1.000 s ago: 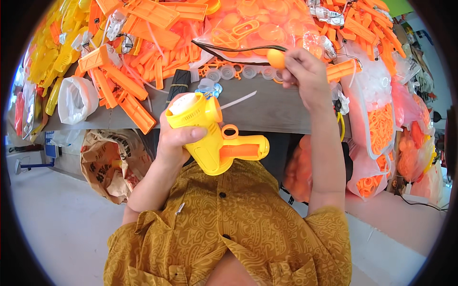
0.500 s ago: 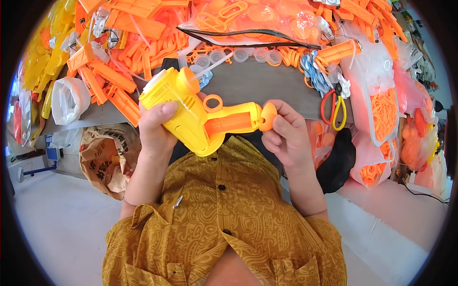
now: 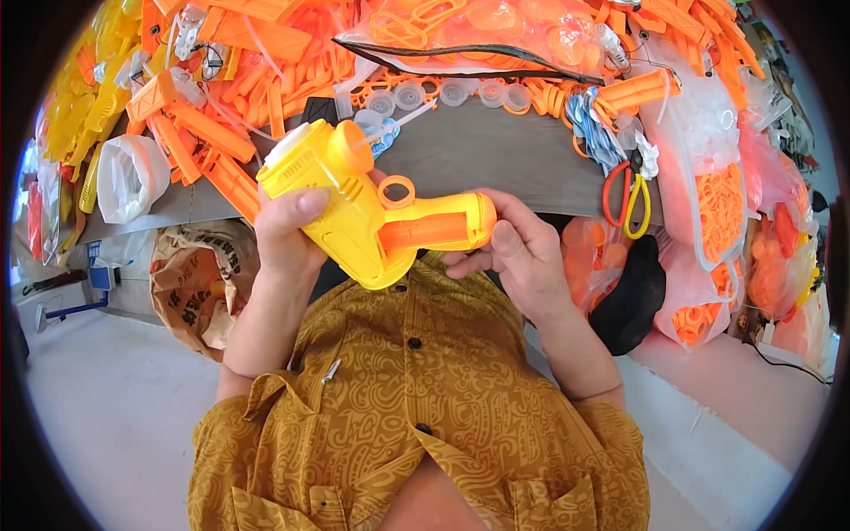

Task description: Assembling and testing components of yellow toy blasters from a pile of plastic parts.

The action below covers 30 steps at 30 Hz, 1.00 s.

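Note:
A yellow plastic toy gun (image 3: 341, 221) is held in front of my shirt, its handle pointing right. My left hand (image 3: 290, 221) is closed around the body, thumb lying on its near side. An orange round part (image 3: 351, 149) sits on the far side of the body, and an orange ring trigger (image 3: 396, 192) sticks out by the handle. Inside the open side of the handle an orange lining (image 3: 425, 232) shows. At the handle's end is an orange cap (image 3: 486, 218). My right hand (image 3: 518, 252) grips that end, thumb and fingers pressed against the cap; some fingertips are hidden.
The grey table (image 3: 496, 150) carries heaps of orange parts (image 3: 212, 128), yellow parts (image 3: 84, 97), clear cups (image 3: 409, 96) and a white bag (image 3: 131, 180). Red-and-yellow-handled scissors (image 3: 627, 199) lie at the right edge. Below stand a brown paper bag (image 3: 199, 288) and a black pouch (image 3: 630, 292).
The orange cap, earlier held tilted at the handle's end by my right fingers, now sits flush on it. My right hand has moved slightly left; my left hand keeps its hold.

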Each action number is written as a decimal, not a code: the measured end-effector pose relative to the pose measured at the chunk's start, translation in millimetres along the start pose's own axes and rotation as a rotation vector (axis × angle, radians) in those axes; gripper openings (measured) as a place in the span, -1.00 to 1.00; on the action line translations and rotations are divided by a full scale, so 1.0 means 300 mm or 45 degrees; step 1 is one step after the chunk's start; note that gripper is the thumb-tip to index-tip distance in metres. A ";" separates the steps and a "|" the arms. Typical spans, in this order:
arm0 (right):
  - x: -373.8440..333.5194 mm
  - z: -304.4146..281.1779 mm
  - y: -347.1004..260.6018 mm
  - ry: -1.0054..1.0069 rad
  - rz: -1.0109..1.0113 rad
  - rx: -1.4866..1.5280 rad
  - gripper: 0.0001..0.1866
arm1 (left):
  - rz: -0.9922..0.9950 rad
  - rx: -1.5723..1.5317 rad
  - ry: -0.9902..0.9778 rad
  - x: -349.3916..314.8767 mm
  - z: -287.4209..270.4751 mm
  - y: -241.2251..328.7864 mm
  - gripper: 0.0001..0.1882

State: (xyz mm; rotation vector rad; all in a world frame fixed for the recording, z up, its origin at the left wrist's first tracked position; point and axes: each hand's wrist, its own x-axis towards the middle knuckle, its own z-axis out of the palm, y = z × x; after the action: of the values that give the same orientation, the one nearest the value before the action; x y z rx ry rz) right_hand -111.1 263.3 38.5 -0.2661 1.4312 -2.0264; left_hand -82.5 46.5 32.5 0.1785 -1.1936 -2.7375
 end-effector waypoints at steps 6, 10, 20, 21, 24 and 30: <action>-0.010 -0.030 -0.057 -0.156 0.207 -0.125 -0.41 | -0.052 0.016 -0.136 -0.022 -0.001 0.007 -0.34; -0.018 -0.028 -0.066 -0.223 0.283 -0.148 -0.41 | -0.084 -0.030 -0.157 -0.035 -0.007 0.009 -0.32; -0.010 -0.049 -0.067 -0.300 0.317 -0.149 -0.42 | -0.166 -0.021 -0.176 -0.010 -0.012 0.004 -0.35; -0.009 -0.047 -0.070 -0.287 0.316 -0.152 -0.43 | -0.165 -0.019 -0.176 -0.009 -0.014 0.007 -0.35; 0.004 -0.043 -0.082 -0.265 0.273 -0.246 -0.45 | -0.150 0.007 -0.122 -0.009 -0.010 0.012 -0.32; 0.005 -0.013 -0.112 -0.363 0.104 -0.409 -0.45 | 0.359 0.247 -0.258 -0.008 -0.025 0.044 -0.18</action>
State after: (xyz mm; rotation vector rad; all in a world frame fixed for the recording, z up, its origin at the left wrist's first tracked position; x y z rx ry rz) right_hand -126.9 272.5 67.0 -0.5971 1.5488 -1.6121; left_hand -77.6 32.9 37.2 -0.2356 -1.4139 -2.4393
